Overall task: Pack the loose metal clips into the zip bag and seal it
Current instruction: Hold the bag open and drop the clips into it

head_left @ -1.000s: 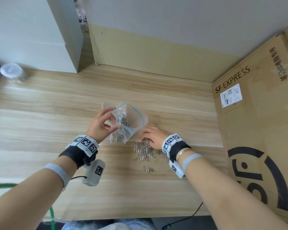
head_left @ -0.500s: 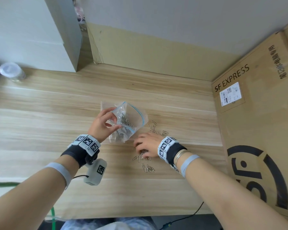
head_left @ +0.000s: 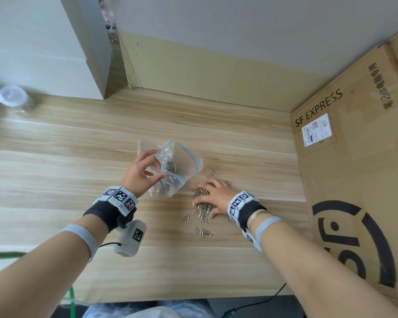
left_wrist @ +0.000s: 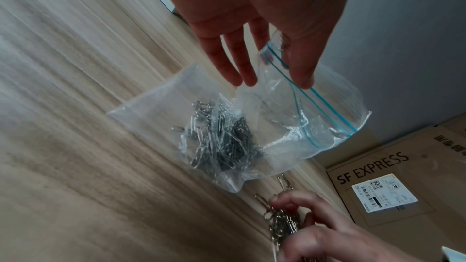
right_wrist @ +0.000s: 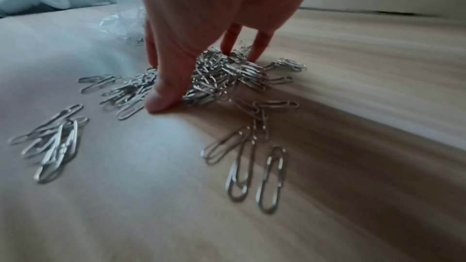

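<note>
Left hand (head_left: 141, 172) pinches zip bag (head_left: 179, 166) mouth open; right hand (head_left: 213, 195) curls round a heap of metal clips (head_left: 201, 203).

Bag stands on wooden surface (head_left: 55, 175), blue-lined mouth tilted toward right hand, a mass of clips already inside. Loose clips lie just right of the bag; strays scattered nearer the person. Right thumb and fingertips (right_wrist: 163, 101) press the surface, bunching the heap. Cardboard box (head_left: 354, 180) stands at far right.

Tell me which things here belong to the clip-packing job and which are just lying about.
Job:
clear plastic zip bag with blue seal, held open by left hand
loose silver metal paper clips under right hand

Lying about:
brown SF EXPRESS cardboard box
clear capped bottle
</note>
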The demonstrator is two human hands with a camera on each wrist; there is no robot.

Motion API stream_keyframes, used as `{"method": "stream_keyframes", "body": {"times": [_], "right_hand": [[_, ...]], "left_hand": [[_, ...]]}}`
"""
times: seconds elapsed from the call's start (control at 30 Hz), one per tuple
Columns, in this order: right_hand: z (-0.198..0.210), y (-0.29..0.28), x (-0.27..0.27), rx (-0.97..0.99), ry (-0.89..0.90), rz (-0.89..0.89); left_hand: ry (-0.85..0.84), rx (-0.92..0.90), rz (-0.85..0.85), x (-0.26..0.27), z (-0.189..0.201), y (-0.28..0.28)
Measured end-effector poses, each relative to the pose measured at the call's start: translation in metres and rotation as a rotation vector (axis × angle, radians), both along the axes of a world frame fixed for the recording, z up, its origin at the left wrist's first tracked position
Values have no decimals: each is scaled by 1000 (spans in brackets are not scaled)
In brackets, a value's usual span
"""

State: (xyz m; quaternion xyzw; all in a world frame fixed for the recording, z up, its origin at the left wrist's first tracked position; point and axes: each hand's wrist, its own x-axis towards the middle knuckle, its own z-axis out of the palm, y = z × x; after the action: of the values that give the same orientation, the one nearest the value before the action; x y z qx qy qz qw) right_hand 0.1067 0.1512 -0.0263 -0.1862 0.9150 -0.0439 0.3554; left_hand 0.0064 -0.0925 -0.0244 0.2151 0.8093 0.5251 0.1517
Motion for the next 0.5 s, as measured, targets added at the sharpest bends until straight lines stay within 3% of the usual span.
{"method": "stream_keyframes", "body": {"times": [0.1,0.5], "right_hand": [[-4,4,0,-106,-51,-75],[0,7,-3,-195,-75,-234]], "left_hand": [[18,-12,16,0,1,0],[13,-19,19,1,-1,1]]}}
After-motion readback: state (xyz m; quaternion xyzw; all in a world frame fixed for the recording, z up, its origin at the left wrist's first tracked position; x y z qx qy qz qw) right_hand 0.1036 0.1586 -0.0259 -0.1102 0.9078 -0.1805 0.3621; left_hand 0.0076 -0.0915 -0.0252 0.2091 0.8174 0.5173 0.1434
